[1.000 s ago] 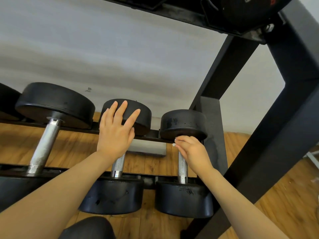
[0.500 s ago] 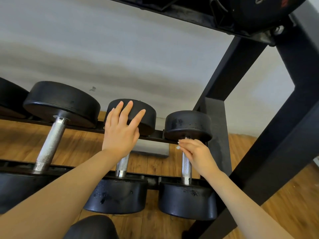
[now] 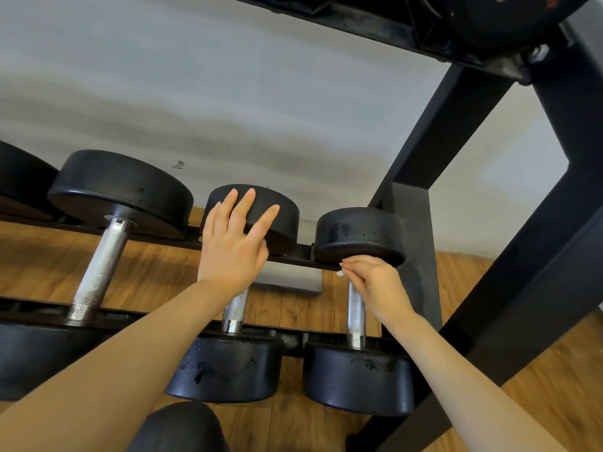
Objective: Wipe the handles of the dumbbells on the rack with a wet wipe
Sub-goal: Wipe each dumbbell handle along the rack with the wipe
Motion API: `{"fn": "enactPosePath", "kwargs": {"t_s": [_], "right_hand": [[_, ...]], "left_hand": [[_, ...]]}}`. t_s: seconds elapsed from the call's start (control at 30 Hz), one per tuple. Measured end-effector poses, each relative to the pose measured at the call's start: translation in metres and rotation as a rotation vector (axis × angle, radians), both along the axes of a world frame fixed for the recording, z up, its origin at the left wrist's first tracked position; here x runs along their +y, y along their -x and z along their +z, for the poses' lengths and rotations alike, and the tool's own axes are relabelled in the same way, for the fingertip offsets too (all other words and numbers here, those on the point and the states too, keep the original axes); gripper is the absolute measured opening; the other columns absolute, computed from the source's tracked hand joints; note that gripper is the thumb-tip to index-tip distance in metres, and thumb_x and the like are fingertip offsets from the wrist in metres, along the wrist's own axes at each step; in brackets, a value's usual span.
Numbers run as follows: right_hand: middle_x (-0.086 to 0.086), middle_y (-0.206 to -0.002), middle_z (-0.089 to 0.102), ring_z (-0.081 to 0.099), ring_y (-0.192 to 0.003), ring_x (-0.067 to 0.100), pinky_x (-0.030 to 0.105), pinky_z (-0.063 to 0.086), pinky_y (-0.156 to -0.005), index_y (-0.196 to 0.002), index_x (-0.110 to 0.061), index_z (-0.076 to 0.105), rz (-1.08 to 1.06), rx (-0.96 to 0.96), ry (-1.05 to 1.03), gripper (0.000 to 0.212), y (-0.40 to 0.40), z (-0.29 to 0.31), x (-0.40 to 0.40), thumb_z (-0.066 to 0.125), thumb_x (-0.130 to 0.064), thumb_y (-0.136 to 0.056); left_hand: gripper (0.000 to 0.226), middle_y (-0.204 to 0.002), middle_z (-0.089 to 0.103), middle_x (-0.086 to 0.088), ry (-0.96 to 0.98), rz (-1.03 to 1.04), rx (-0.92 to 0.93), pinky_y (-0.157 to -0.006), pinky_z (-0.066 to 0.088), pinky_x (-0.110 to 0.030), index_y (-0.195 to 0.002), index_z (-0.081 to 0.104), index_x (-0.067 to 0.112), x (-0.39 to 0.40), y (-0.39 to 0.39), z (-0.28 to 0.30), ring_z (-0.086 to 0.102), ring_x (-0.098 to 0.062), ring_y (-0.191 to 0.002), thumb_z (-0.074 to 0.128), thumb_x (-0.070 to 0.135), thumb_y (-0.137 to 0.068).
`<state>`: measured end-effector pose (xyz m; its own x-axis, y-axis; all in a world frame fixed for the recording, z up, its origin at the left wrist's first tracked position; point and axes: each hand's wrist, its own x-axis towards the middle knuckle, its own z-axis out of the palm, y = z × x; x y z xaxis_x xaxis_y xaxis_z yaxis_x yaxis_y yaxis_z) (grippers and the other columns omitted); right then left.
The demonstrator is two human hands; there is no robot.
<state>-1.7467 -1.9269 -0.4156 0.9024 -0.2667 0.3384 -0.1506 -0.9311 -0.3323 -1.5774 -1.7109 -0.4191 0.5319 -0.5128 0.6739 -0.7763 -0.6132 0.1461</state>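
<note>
Three black dumbbells with steel handles lie across the low rack rails (image 3: 303, 261). My right hand (image 3: 372, 283) is curled round the top of the rightmost dumbbell's handle (image 3: 356, 316), just under its far head; a sliver of white wet wipe (image 3: 340, 273) shows at my fingertips. My left hand (image 3: 233, 246) lies flat with straight fingers on the far head of the middle dumbbell (image 3: 277, 216), covering the upper part of its handle (image 3: 234, 313). The large left dumbbell's handle (image 3: 101, 270) is bare.
A black rack upright (image 3: 421, 177) and a thick diagonal frame leg (image 3: 535, 288) stand close on the right. An upper shelf (image 3: 375, 24) with another dumbbell hangs overhead. Wooden floor shows below, a white wall behind. A dark rounded shape (image 3: 179, 429) sits at the bottom edge.
My right hand has stayed at the top of the right handle, shifting only slightly. The left hand keeps resting on the middle dumbbell's head. The camera view drifted a little.
</note>
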Motion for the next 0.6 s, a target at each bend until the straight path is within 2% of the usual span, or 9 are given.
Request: {"fn": "enactPosePath", "kwargs": {"t_s": [0.07, 0.17, 0.27, 0.4, 0.6], "right_hand": [[0.003, -0.108, 0.072, 0.065, -0.105, 0.019, 0.03, 0.046, -0.099, -0.107, -0.01, 0.074, -0.024, -0.041, -0.009, 0.021, 0.002, -0.004, 0.005, 0.069, -0.008, -0.087], [0.001, -0.104, 0.073, 0.067, -0.099, 0.017, 0.034, 0.051, -0.094, -0.1, -0.013, 0.076, 0.037, -0.005, 0.011, 0.017, 0.009, -0.003, 0.005, 0.071, -0.008, -0.085], [0.001, -0.107, 0.073, 0.068, -0.1, 0.018, 0.031, 0.048, -0.092, -0.104, -0.014, 0.075, 0.025, 0.006, 0.078, 0.018, 0.008, 0.0, 0.003, 0.07, -0.011, -0.087], [0.002, -0.11, 0.072, 0.066, -0.103, 0.018, 0.029, 0.046, -0.096, -0.11, -0.013, 0.073, -0.083, -0.036, 0.007, 0.022, 0.001, -0.001, 0.007, 0.067, -0.013, -0.089], [-0.002, -0.105, 0.073, 0.067, -0.1, 0.013, 0.032, 0.052, -0.094, -0.1, -0.015, 0.077, 0.072, 0.045, -0.011, 0.015, 0.014, 0.0, 0.002, 0.068, -0.014, -0.089]], "left_hand": [[0.067, -0.151, 0.038, -0.02, 0.001, -0.005, 0.0, -0.115, 0.02, -0.053, -0.145, 0.041, 0.025, 0.0, 0.0, 0.0, 0.027, -0.04, -0.142, 0.07, 0.017, -0.085], [0.067, -0.15, 0.038, -0.02, -0.002, -0.008, -0.003, -0.115, 0.019, -0.053, -0.145, 0.04, 0.025, 0.0, 0.0, 0.0, 0.028, -0.04, -0.141, 0.07, 0.016, -0.085], [0.067, -0.15, 0.038, -0.02, -0.004, -0.003, 0.001, -0.115, 0.02, -0.054, -0.144, 0.042, 0.024, 0.0, 0.0, 0.0, 0.028, -0.041, -0.141, 0.07, 0.016, -0.085], [0.068, -0.15, 0.039, -0.021, -0.006, -0.006, 0.003, -0.114, 0.022, -0.055, -0.144, 0.041, 0.024, 0.0, -0.001, 0.0, 0.029, -0.041, -0.141, 0.071, 0.016, -0.084], [0.068, -0.15, 0.037, -0.021, -0.014, -0.005, 0.009, -0.114, 0.022, -0.057, -0.145, 0.04, 0.024, 0.0, -0.001, 0.0, 0.028, -0.042, -0.141, 0.071, 0.018, -0.085]]}}
